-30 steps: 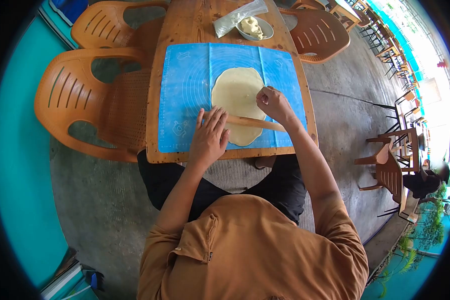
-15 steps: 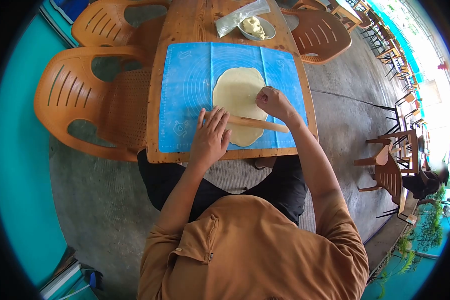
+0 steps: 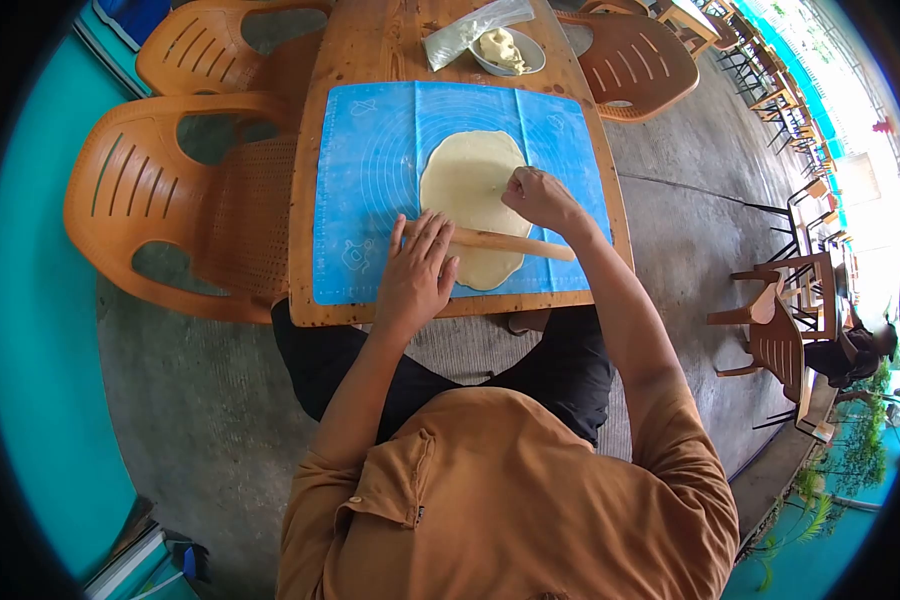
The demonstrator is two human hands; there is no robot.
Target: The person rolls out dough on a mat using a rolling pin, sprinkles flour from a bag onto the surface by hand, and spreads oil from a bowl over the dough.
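Observation:
A flat, pale sheet of dough (image 3: 470, 175) lies on a blue silicone mat (image 3: 365, 150) marked with white rings. Across its near part rests a wooden rolling pin (image 3: 515, 243). My left hand (image 3: 416, 268) lies over the pin's left end, fingers stretched out and palm down. My right hand (image 3: 543, 198) is above the right edge of the dough, its fingers curled together. Whatever may be between those fingers is hidden. The pin's right end sticks out free below my right wrist.
Beyond the mat, a white bowl (image 3: 536, 58) holds a lump of dough (image 3: 501, 47), beside a clear plastic bag (image 3: 465, 35) of white powder. Orange chairs (image 3: 160, 200) stand left of the wooden table (image 3: 370, 40); a brown chair (image 3: 638, 65) stands right. A person (image 3: 850, 355) is far right.
My right hand has shifted very slightly over the dough, fingers still curled. The whole view has moved a little. My left hand and the rolling pin stay in place on the dough.

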